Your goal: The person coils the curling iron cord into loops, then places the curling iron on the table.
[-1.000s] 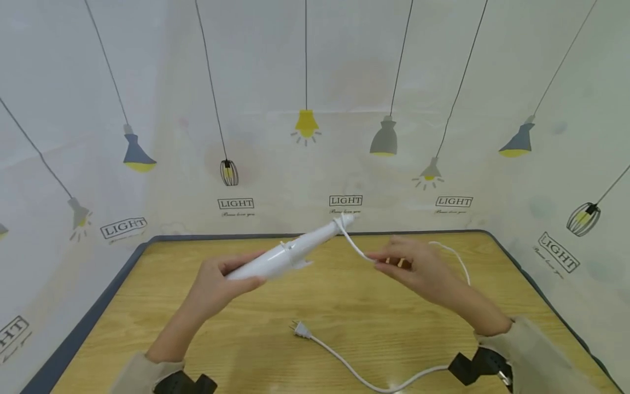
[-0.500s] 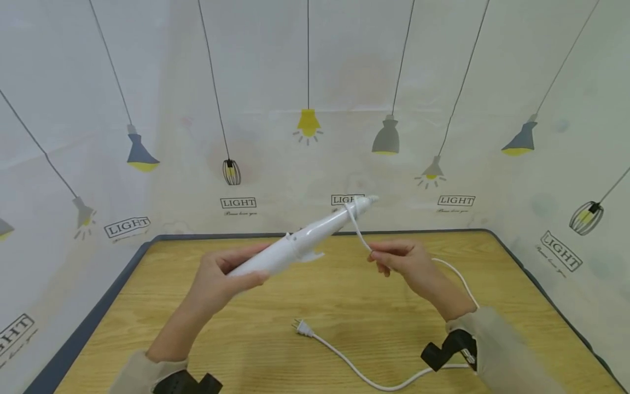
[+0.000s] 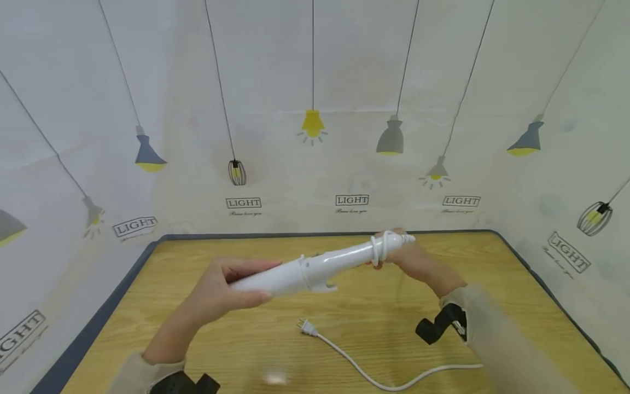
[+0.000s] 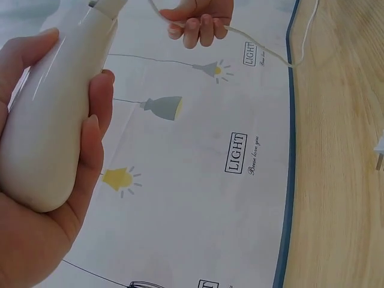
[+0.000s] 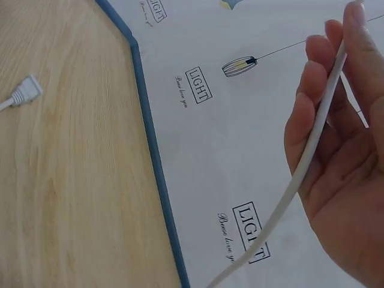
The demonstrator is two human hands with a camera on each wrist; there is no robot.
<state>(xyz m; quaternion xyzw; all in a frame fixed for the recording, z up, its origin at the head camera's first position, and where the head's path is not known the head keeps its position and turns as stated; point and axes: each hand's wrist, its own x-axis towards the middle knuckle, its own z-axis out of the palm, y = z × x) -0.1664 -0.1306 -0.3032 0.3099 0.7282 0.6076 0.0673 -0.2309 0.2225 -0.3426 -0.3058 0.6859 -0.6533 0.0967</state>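
Head view: glossy, tapered white wand (image 3: 339,264) held above the wood-grained table (image 3: 236,350), thin cord (image 3: 376,251) looped near its tip; left hand (image 3: 216,290) grips the thick end. Left wrist: wand smooth, rounded, within curled fingers (image 4: 91,144). Right wrist: right hand (image 5: 348,174) pinches the cord.

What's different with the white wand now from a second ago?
The right hand went behind the thin end of the white wand, and more cord loops round it. That end swung right and down, so the wand is nearer level. Same as before: the left hand holds the wand, and the plug lies on the table.
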